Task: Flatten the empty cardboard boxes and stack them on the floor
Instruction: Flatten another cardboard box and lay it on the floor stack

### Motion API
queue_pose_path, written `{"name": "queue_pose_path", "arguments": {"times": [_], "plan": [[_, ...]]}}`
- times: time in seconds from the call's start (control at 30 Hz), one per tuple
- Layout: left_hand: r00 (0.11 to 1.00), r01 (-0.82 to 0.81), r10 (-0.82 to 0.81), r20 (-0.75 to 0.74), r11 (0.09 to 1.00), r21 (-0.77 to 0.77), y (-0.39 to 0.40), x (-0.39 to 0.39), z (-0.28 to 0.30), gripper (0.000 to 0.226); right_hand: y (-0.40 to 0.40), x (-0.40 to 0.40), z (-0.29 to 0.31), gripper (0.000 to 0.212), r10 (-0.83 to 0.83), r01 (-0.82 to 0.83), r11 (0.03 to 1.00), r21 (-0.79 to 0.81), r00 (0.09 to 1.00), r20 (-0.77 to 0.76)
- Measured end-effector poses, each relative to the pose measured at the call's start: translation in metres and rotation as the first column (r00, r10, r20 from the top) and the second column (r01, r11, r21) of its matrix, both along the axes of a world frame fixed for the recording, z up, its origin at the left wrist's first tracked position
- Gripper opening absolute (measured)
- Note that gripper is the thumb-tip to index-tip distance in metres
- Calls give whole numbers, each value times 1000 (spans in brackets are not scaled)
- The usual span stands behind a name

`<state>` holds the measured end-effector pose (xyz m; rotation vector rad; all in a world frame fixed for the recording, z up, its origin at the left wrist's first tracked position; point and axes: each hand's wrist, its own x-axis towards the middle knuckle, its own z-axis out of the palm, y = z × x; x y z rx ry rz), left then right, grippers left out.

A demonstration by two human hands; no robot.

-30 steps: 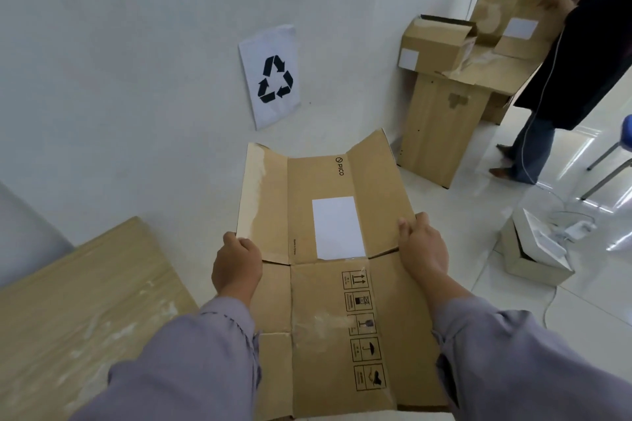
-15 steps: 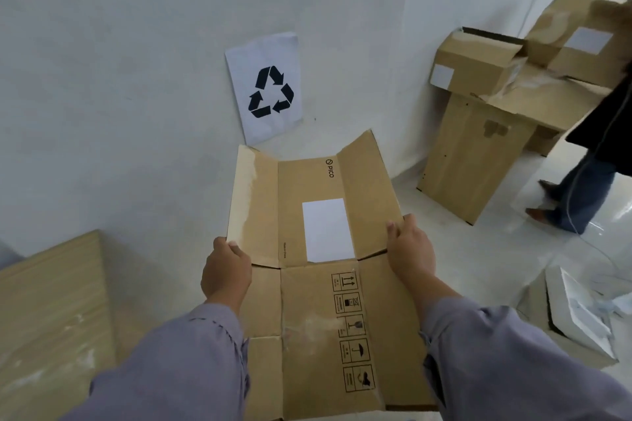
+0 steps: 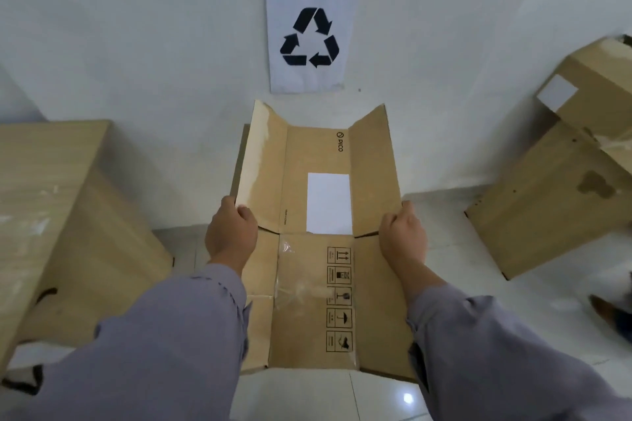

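Below the recycling sign (image 3: 309, 34) on the wall, held out over the tiled floor (image 3: 455, 270): one flattened cardboard box (image 3: 318, 249), label side up, white sticker and handling symbols showing, far flaps angled upward. Gripped at mid-length on both edges — left hand (image 3: 232, 234) with fingers (image 3: 247, 215) curled over the left edge, right hand (image 3: 403, 236) wrapped round the right edge, thumb on top. Both clenched on the cardboard, neither released.

Step in hand, by the look of it: flattening of this box done, carrying to the stacking spot under way. No stack visible on the floor beneath yet; whether any lies hidden under the box, impossible to tell.

Next move likely: lowering flat onto the floor near the wall, under the sign. Calls for keeping the sheet level, pressing the raised far flaps down so nothing springs back, and releasing both sides together.

To the left, a wooden cabinet (image 3: 68, 215). To the right, more cardboard boxes (image 3: 554, 195), still standing in shape and apparently waiting their turn, with a shoe (image 3: 607, 313) just showing at the frame edge.
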<state>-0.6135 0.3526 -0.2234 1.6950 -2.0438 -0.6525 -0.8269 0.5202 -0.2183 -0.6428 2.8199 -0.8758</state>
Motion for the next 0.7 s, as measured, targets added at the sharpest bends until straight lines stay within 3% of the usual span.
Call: {"name": "queue_pose_path", "arguments": {"times": [0.23,0.43,0.7], "plan": [[1000,4,-6,29,997,78,-19,-3,-89,32,-10,-10,-97,22,34,-29,999,-43,992,122],[998,11,-24,57,977,215,-29,10,-227,27,-27,-11,-230,29,84,-92,995,35,980,180],[989,-104,70,129,954,280,-36,9,-407,31,-41,-10,-416,29,64,-80,995,52,966,249]]}}
